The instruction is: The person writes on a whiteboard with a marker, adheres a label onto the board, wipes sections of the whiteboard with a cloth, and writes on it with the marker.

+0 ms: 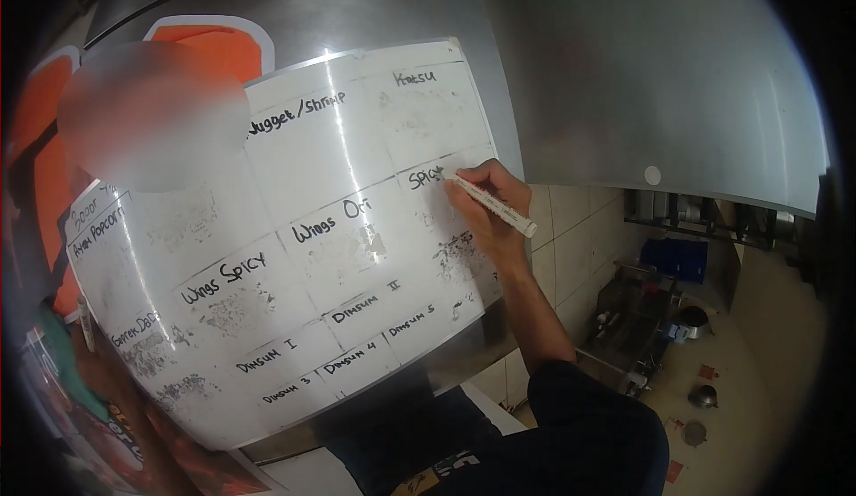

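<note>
A whiteboard [303,152] with ruled boxes and black handwriting tilts across the view. My right hand [495,197] is closed around a white marker [499,206], its tip end at the word "Spicy" in the right-hand box. Words such as "Wings Spicy", "Wings Ori", "Katsu" and "Dimsum" show in other boxes, with dark smudges beneath several of them. At the board's lower left edge, my left hand [89,362] is dim and partly in shadow, with a pale marker-like stick [85,322] in its fingers.
Metal panels [660,77] stand behind and to the right of the board. Orange-and-white graphics [214,45] show at the left, beside a blurred patch. Lower right, a metal rack [620,318], a blue bin [675,260] and metal bowls [704,396] are near a tiled wall.
</note>
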The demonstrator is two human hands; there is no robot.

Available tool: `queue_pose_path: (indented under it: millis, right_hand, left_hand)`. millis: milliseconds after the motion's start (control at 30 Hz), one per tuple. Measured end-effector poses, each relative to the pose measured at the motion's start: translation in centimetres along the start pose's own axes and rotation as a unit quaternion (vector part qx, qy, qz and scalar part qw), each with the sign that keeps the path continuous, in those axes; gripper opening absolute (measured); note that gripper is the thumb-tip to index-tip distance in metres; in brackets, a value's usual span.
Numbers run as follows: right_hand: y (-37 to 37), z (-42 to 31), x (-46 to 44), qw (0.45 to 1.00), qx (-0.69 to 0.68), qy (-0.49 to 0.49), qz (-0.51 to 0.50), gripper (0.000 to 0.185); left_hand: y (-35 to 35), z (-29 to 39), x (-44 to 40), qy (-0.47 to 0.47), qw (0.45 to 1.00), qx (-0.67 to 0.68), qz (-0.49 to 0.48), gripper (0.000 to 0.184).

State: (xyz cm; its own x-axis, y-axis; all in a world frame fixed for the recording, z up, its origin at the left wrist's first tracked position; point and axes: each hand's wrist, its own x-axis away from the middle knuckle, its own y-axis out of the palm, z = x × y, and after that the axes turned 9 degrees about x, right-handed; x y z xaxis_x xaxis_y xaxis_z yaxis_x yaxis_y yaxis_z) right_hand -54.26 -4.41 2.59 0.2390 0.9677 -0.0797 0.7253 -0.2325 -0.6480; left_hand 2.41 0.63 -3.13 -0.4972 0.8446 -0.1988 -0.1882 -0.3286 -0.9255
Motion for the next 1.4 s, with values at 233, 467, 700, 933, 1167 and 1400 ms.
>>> queue_pose_path:
  millis: [233,467,700,933,1167,1400]
  right_hand:
    - [-0.7,0.4,0.5,1.000,-0.012,0.004,-0.016,0.009]
    - [-1.1,1.5,-0.3,0.999,-0.036,-0.017,0.007,0.013]
    - [-1.4,1.4,-0.5,0.999,-0.006,-0.041,0.001,0.016]
    - [-1.6,2.2,-0.7,0.999,-0.017,-0.031,-0.008,0.015]
    - [-2.5,2.3,-0.5,0.994,0.101,-0.028,0.009,0.012]
    - [-2.0,3.4,-1.2,1.000,0.017,-0.026,-0.007,0.014]
  left_hand:
    - [-0.1,0.6,0.0,-0.013,1.000,-0.004,-0.004,0.034]
    - [0.2,0.0,0.0,0.002,1.000,-0.011,0.022,0.035]
    - [0.0,0.7,0.0,-0.008,1.000,0.001,0.013,0.034]
    - [0.1,0.6,0.1,0.006,1.000,-0.025,0.013,0.030]
    - [-0.1,0.9,0.2,0.031,0.995,0.097,-0.015,0.029]
    - [-1.2,3.2,0.3,0.027,0.999,-0.010,0.031,0.019]
